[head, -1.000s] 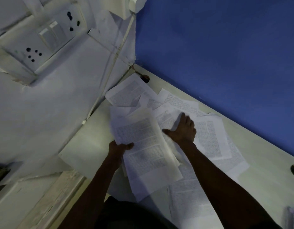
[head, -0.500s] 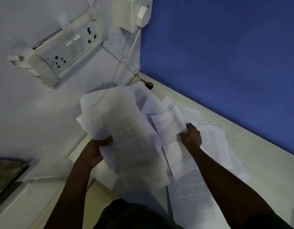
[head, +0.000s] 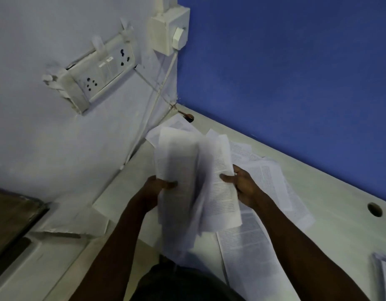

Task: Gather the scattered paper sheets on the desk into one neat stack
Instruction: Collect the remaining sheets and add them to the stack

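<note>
A loose bundle of printed paper sheets (head: 183, 183) is held up above the pale desk (head: 331, 192), blurred by motion. My left hand (head: 157, 185) grips its left edge. My right hand (head: 242, 183) pinches a printed sheet (head: 222, 192) against the bundle's right side. Several more printed sheets (head: 272, 183) lie scattered on the desk behind and to the right of my hands. One long sheet (head: 248, 257) lies flat under my right forearm. Another sheet (head: 181, 124) sits near the desk's far corner.
A socket panel (head: 101, 72) and a switch box (head: 170, 31) hang on the white wall at left, with a cable running down to the desk corner. A blue wall borders the desk behind. A cable hole (head: 374, 209) is at right. More paper (head: 383, 272) lies at the lower right edge.
My right hand lifted a sheet off the desk and brought it left against the bundle. My left hand raised the bundle, now more upright and closer to the middle.
</note>
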`<state>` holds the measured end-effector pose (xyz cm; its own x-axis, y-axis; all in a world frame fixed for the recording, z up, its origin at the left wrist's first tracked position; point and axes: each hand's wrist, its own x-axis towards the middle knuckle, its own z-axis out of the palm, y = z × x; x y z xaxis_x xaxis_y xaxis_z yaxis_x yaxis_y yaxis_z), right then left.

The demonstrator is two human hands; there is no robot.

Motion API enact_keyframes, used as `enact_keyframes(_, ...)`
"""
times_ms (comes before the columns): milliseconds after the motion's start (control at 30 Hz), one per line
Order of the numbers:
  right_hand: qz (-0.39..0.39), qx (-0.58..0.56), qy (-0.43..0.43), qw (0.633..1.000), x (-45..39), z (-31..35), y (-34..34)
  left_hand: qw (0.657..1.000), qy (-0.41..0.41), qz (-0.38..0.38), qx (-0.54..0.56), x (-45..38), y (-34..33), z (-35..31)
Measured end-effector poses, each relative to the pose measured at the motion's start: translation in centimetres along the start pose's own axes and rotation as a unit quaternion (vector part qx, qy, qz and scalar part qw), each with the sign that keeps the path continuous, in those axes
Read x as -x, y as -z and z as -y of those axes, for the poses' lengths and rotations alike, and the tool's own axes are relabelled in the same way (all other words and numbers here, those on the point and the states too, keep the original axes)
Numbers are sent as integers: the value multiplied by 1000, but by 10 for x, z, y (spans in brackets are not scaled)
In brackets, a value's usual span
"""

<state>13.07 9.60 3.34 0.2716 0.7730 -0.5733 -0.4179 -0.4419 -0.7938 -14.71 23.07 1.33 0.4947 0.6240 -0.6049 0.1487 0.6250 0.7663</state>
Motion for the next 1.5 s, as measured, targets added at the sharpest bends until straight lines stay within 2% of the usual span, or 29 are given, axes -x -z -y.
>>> enact_keyframes(133,-8,-46,-11,999,30,-21,0,996,54,63,16,11,-30,3)
enact_keyframes(267,-8,-185,-40,982,64,-43,25,998,32,48,-27,15,-47,12)
enact_keyframes(300,-8,-168,-34,985,74,-46,31,998,18,50,-43,18,-54,14)
enact_keyframes(433,-14,36,-4,999,100,-66,49,993,-49,59,-88,23,-87,21)
enact_keyframes(500,-74,3,0,997,106,-78,58,996,-44,37,-75,22,-97,28)
enact_keyframes(567,-121,-86,4,989,114,-93,67,986,-19,84,-145,23,-103,37)
enact_keyframes(633,-117,-117,-15,986,124,-109,72,955,36,175,-238,28,-108,51)
enact_keyframes(667,-106,-117,-28,987,129,-115,74,944,67,189,-261,31,-111,58)
enact_keyframes(700,-99,-112,-39,988,132,-121,76,941,76,166,-285,32,-115,62)
enact_keyframes(767,-122,-96,-50,987,138,-130,79,936,1,55,-349,27,-117,72)
enact_keyframes(800,-144,-96,-49,984,141,-134,82,918,-42,5,-393,24,-115,77)
enact_keyframes(867,-184,-120,-41,975,142,-144,89,887,-85,-44,-451,24,-112,84)
enact_keyframes(933,-206,-152,-37,966,143,-150,95,898,-68,-63,-431,32,-111,88)
enact_keyframes(1000,-209,-162,-38,964,144,-154,99,918,-5,-68,-391,37,-109,94)
enact_keyframes(1100,-182,-145,-44,972,147,-158,102,928,109,1,-356,45,-109,105)
enact_keyframes(1167,-149,-76,-27,986,149,-159,104,931,156,39,-328,51,-111,105)
enact_keyframes(1233,-110,-8,-7,994,150,-155,107,933,152,43,-324,53,-114,100)
enact_keyframes(1300,-71,-2,8,997,149,-148,109,948,115,47,-292,52,-118,91)
enact_keyframes(1400,1,5,14,1000,145,-131,109,978,77,108,-159,50,-127,81)
enact_keyframes(1500,-4,28,-2,1000,142,-117,107,971,78,194,-120,50,-138,75)
